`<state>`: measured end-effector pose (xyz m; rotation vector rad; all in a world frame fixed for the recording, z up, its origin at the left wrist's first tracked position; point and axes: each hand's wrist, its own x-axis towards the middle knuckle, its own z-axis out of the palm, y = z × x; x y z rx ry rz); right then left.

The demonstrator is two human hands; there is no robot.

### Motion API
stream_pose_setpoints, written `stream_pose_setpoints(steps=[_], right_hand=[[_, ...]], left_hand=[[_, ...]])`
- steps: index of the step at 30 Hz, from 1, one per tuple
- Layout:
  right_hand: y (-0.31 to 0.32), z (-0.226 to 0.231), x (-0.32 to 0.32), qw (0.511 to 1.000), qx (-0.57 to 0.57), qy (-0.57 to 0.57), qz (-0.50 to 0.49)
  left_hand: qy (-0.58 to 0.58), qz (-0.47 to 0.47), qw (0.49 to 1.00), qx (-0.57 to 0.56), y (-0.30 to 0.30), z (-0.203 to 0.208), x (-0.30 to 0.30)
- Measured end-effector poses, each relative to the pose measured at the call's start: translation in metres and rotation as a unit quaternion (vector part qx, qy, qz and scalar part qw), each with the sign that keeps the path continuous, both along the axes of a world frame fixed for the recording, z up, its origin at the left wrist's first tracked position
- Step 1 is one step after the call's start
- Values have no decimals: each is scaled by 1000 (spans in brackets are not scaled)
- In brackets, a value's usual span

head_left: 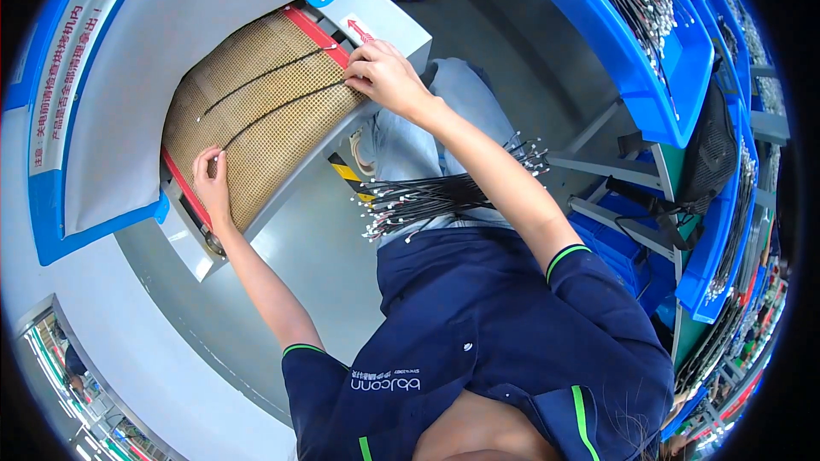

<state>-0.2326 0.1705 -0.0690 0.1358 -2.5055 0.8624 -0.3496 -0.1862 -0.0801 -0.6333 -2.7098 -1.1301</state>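
Shirt: my navy polo (478, 324), short sleeves, collar open at the neck.
Sleeve trim: thin green band edging each cuff (567, 252).
Collar trim: green stripes along the placket and collar edge.
Chest mark: small white lettering on the left side; one small white button dot mid-chest.
Trousers: light blue jeans (453, 132).
Arms: bare below the sleeves; no gloves, watch or rings visible.

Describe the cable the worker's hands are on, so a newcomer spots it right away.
Find the tan mesh conveyor belt entering the grey machine. Two thin black cables lie across it. It is the lower cable, pinned by the left hand and right hand at its ends; the upper cable lies free.
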Motion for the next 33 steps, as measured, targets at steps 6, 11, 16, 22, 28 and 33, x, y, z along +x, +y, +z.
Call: stream_pose_setpoints(steps=[6,11,16,22,28,33], right_hand=[[7,7,54,994,-98,-46,7],[41,-19,157,953,-101,-282,40],[62,-59,219,911,-54,-394,109],[64,-73,234,928,-34,-364,74],[69,-69,245,929,-98,-349,70],[71,-47,249,888,-231,-397,35]], left_hand=[[5,41,999,6,-6,-20,2],[111,68,988,79,47,-32,54],[-313,-15,837,448,134,-52,159],[-566,-85,176,801,180,-84,240],[-542,-109,479,682,187,-106,272],[-250,-73,961,91,199,-86,276]])
